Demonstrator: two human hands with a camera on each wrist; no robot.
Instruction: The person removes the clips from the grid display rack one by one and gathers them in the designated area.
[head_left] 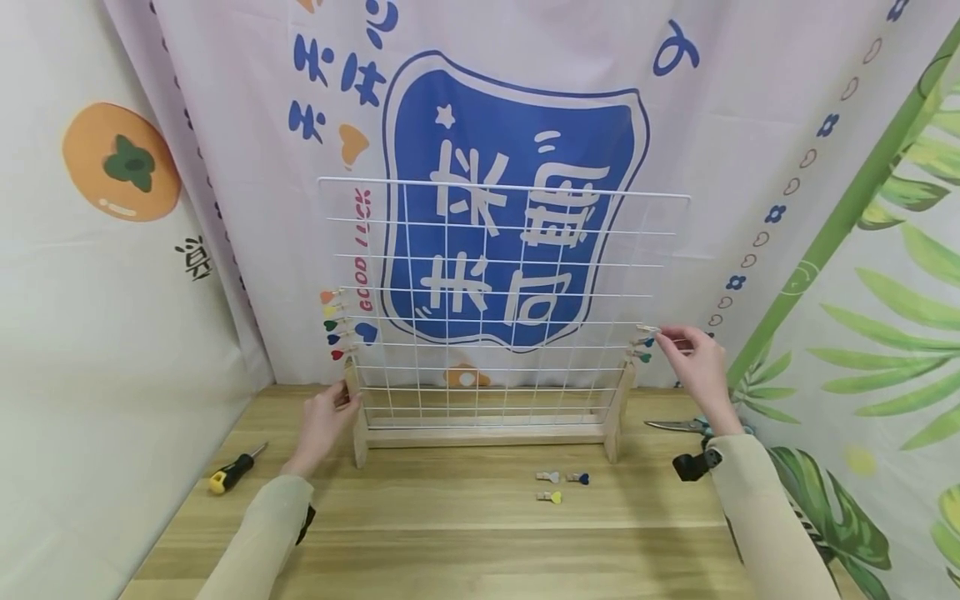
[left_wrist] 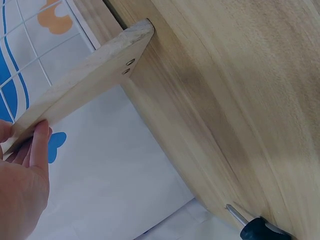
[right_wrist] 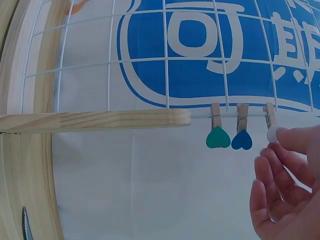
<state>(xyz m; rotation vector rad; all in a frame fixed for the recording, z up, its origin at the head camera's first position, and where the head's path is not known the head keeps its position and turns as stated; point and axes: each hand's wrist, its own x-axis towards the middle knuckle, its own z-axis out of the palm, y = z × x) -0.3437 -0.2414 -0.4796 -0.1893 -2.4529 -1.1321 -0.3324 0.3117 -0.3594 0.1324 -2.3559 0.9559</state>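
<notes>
Evidently, the white clip (right_wrist: 271, 135) is pinched at the right edge of the grid (head_left: 502, 187)

The clip is placed just inward of the right hand (head_left: 697, 362), with its long axis laid crosswise to the edge wire – heart end outward, wooden end across the wire. On this crossing the coming move is judged to turn. Whether the wire is fully bitten by the wooden end cannot be told. The heart is held between thumb and index finger, with no gap seen between them and the clip; the other fingers are loosely curled. The hand is brought in from the outer side, its wrist set lower and its fingertips pointed inward.

Just below, the blue clip (right_wrist: 242, 139) and the green clip (right_wrist: 218, 137) are fixed on the same edge, above the right post (head_left: 617, 408).

By the left hand (head_left: 327, 417), set well apart from the white clip, the left post (left_wrist: 95, 75) is gripped near its top – thumb on one side, fingers on the other. Above it, a row of clips (head_left: 333, 339) is fastened to the left edge. Three loose clips (head_left: 553, 497) are laid before the stand (head_left: 487, 437).
</notes>
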